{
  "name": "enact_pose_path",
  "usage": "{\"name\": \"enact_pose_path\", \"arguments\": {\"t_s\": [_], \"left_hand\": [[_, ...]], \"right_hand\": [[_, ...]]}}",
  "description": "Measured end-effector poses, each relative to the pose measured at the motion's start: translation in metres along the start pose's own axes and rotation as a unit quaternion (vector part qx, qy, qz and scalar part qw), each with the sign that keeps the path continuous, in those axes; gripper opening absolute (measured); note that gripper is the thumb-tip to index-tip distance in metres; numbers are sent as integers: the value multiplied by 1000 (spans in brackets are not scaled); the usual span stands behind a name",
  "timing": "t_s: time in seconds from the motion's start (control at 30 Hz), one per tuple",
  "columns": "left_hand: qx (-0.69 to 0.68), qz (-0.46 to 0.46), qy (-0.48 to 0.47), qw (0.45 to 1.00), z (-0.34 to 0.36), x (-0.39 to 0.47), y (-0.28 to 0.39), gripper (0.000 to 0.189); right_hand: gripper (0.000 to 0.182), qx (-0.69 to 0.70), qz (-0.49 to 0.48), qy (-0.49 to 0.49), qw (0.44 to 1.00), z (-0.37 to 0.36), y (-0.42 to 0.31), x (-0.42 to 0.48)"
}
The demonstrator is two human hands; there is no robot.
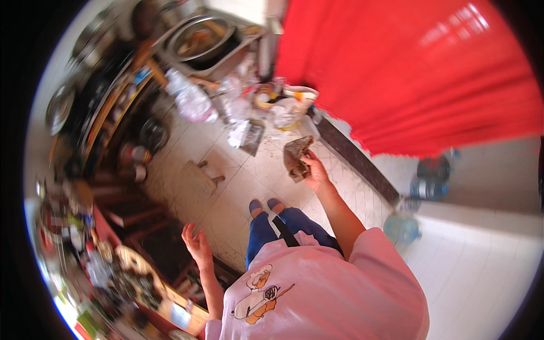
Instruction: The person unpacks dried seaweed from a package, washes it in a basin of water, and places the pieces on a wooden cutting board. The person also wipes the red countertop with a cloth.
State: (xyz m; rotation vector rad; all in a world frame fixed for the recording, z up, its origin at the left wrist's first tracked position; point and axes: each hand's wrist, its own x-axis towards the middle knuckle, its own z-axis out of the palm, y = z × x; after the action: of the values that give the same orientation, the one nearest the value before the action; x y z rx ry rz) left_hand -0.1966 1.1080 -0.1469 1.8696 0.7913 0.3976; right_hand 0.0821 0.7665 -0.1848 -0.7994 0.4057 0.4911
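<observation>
My right hand grips a crumpled, dark brown piece of packaging by its right edge, above the tiled floor. Its surface is partly shiny and its edge ragged; I cannot tell whether it is plastic or cardboard. My left hand hangs in the air at the lower left, fingers loosely bent and apart, with nothing in it. The cabinet with dark panels is the nearest thing to it. Beyond the right hand, a pile of clear plastic bags and bottles lies on the floor, a grey box at its near side.
A low wooden stool stands on the floor at the left. At the upper right hangs a red curtain over a dark threshold. Large water bottles stand beyond it. A metal basin sits in the sink.
</observation>
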Motion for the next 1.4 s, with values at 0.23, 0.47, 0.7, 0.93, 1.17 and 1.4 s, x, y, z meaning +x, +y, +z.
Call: {"name": "enact_pose_path", "arguments": {"t_s": [0.23, 0.47, 0.7, 0.93, 1.17, 1.4], "left_hand": [[46, 107, -182, 976, 46, 101, -3, 34], [123, 182, -320, 922, 112, 91, 50, 31], [198, 302, -382, 851, 182, 38, 75, 32], [147, 283, -494, 809, 297, -127, 120, 31], [100, 325, -630, 699, 391, -306, 168, 28], [150, 363, -697, 600, 459, -398, 194, 27]], "right_hand": [[37, 81, -63, 154, 983, -63, 22, -46], [28, 180, -164, 387, 890, -149, 28, -151], [28, 263, -204, 536, 776, -261, 49, -281], [34, 365, -243, 628, 643, -396, 97, -435], [36, 455, -307, 672, 497, -463, 123, -589], [36, 493, -347, 690, 400, -518, 153, -666]]}}
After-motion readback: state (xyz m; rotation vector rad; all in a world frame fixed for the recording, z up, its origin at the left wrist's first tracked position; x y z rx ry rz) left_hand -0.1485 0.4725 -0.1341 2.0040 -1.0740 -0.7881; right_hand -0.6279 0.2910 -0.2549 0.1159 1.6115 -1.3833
